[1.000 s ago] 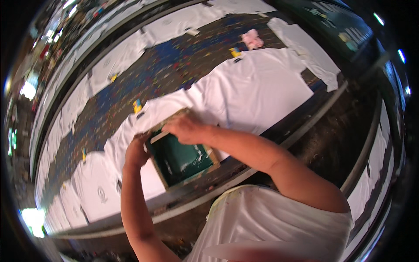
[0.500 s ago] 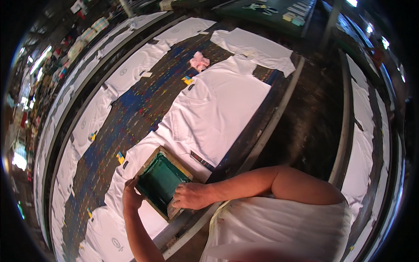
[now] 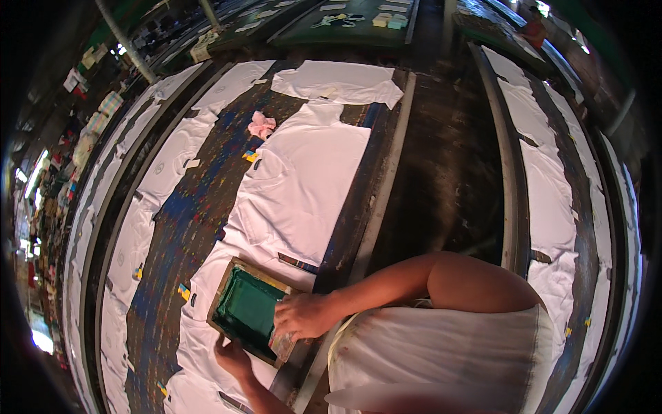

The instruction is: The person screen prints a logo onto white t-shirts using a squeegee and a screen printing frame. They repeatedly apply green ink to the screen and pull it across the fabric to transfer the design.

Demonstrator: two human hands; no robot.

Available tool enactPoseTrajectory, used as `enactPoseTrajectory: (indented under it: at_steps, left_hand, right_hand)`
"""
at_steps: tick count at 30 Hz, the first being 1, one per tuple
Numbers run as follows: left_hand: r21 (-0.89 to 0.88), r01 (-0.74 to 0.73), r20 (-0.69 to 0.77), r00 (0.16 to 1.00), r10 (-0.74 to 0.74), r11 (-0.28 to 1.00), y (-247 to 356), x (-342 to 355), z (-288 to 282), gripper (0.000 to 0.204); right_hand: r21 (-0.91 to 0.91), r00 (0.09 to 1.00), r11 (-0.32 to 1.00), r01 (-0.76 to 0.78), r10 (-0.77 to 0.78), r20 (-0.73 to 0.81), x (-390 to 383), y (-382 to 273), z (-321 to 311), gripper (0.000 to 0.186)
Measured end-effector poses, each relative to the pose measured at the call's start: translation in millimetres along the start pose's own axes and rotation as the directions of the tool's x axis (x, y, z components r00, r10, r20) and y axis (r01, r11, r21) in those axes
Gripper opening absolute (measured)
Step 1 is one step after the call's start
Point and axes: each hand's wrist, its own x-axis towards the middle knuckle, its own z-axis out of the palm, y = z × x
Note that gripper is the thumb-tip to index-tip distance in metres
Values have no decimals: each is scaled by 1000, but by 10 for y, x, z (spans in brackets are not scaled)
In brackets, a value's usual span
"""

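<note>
A wooden screen printing frame with dark green ink inside lies tilted over a white T-shirt on the long table. My right hand is closed around a squeegee with a pale, worn handle, at the frame's right end. Most of the squeegee is hidden behind my fingers and the frame's wall. At the near-left edge of the frame, my left hand grips the wood with its fingertips, thumb set apart; part of its grip is hidden.
More white shirts lie along this table and on the right-hand table. A pink crumpled cloth rests beyond the frame, near small yellow-and-blue tags. A raised rail borders the table, and a dark aisle runs beside it.
My view has turned right, so the scene sits further left. My left hand has shifted from the frame's left corner along its near edge. My right hand stays on the squeegee.
</note>
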Motion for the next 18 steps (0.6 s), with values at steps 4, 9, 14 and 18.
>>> enactPoseTrajectory:
  at_steps: [4, 9, 14, 18]
  left_hand:
    - [-334, 9, -171, 983, -70, 943, 85, -550, 394, 47]
    - [-39, -132, -277, 954, 116, 990, 88, -691, 533, 36]
    - [7, -395, -384, 847, 367, 919, 146, -710, 590, 26]
    - [85, -411, -418, 812, 407, 908, 325, -953, 503, 29]
  right_hand:
    - [79, 951, 986, -149, 165, -262, -84, 80, -49, 46]
    - [121, 840, 929, -349, 368, -400, -65, 131, 23, 45]
    - [294, 724, 815, -500, 579, -374, -57, 260, 121, 63]
    - [466, 658, 712, -525, 687, -308, -165, 389, 217, 63]
